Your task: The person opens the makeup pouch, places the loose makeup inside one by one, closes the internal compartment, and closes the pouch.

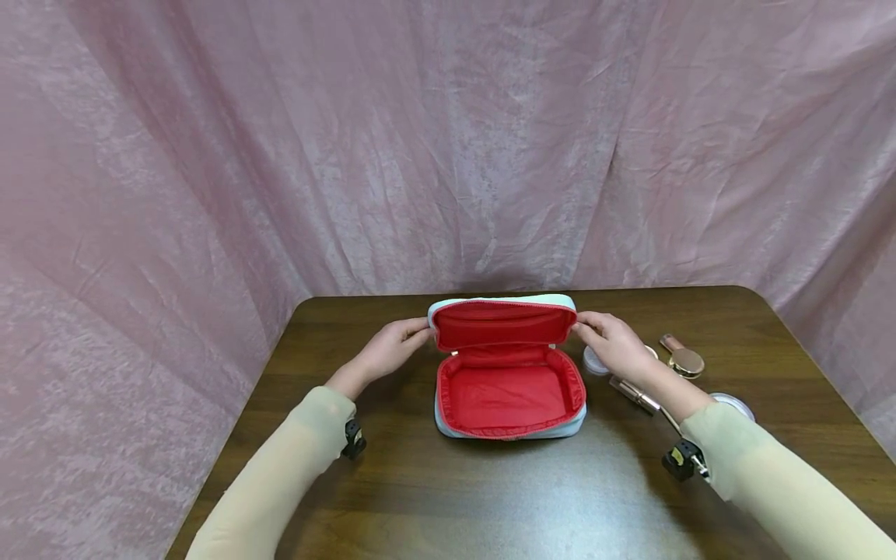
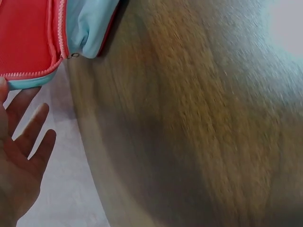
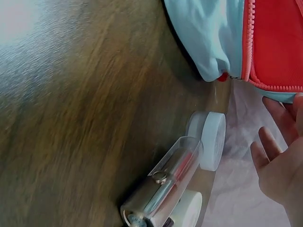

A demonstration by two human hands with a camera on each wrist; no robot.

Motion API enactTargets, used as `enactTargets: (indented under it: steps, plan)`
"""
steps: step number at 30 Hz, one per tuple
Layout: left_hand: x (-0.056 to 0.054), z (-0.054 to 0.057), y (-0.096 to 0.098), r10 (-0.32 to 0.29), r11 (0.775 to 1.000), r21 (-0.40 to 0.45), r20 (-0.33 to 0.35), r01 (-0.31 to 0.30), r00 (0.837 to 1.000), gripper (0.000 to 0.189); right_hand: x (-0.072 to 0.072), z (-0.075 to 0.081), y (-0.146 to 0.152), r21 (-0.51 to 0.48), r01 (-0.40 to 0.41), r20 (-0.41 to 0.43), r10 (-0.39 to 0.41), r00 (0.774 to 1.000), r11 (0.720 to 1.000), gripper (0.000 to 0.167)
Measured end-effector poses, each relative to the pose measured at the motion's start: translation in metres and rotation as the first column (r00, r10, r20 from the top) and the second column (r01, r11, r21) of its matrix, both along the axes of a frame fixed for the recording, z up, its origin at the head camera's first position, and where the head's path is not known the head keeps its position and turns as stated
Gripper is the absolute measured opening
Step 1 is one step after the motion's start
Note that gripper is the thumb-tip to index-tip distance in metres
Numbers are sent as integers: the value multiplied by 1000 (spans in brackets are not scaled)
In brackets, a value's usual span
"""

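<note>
A light blue cosmetic bag (image 1: pixel 512 393) with a red lining stands unzipped on the table, its lid (image 1: pixel 505 325) raised at the back. My left hand (image 1: pixel 392 346) pinches the lid's left edge. In the left wrist view, that hand (image 2: pixel 23 158) has its thumb on the zipper side, one finger behind the rim and the others spread loosely. At the lid's right edge, my right hand (image 1: pixel 617 344) pinches the opposite corner. The right wrist view shows this hand (image 3: pixel 281 172) with fingertips partly behind the blue rim; its thumb is cut off by the frame edge.
Right of the bag lie a round white-lidded jar (image 3: pixel 214 142), a clear tube with metallic parts (image 1: pixel 635 394), a gold compact (image 1: pixel 686 362), a small pink tube (image 1: pixel 670 342) and a round clear-rimmed container (image 1: pixel 735 404), partly under the right forearm. A pink curtain (image 1: pixel 448 155) hangs behind the wooden table (image 1: pixel 392 498).
</note>
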State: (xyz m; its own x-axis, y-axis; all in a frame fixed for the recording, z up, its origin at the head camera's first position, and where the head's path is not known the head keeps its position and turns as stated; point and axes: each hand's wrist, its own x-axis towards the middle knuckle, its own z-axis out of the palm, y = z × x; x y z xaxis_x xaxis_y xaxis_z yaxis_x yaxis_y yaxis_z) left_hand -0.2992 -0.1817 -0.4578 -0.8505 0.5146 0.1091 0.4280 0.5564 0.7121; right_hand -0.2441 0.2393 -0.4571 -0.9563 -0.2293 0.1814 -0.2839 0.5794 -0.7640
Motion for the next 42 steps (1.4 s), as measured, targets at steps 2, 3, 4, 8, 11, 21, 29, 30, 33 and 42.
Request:
enactTargets:
  steps: [2,3,4,8,11,21,29,30,33,42]
  plan:
    - [-1,-1,2,25,999,27,14,-25,1000,34,-2,0,-1,-7,13,8,-13,1000,1000,34]
    - [-2,-1,3,41,998,37,20,-41,999,34,-3,-1,-1,-6,19,10,-19,1000,1000,35]
    - [-2,-1,4,55,997,49,25,-56,998,34,-4,-1,-1,-3,25,11,-25,1000,1000,36]
    - [-3,-2,10,96,992,85,16,-97,995,32,-8,-2,-4,13,52,10,-52,999,999,37]
    - [-5,-4,14,115,987,110,2,-115,993,31,-12,-1,-6,28,67,-7,-67,998,997,37]
    - [-9,-8,25,194,968,158,32,-196,981,34,-19,1,-11,86,108,-20,-107,994,990,34]
    - [-12,-8,31,248,956,137,82,-258,965,38,-29,-1,-14,128,136,-30,-133,991,982,31]
    - [-12,-8,32,251,955,137,91,-262,964,38,-30,-1,-15,133,137,-24,-135,991,982,31]
    - [-13,-7,34,254,952,145,125,-271,959,39,-34,-1,-17,150,146,-8,-147,989,978,30]
    - [-24,-15,34,192,953,174,284,-247,939,46,-40,-4,-19,180,166,26,-173,985,970,28]
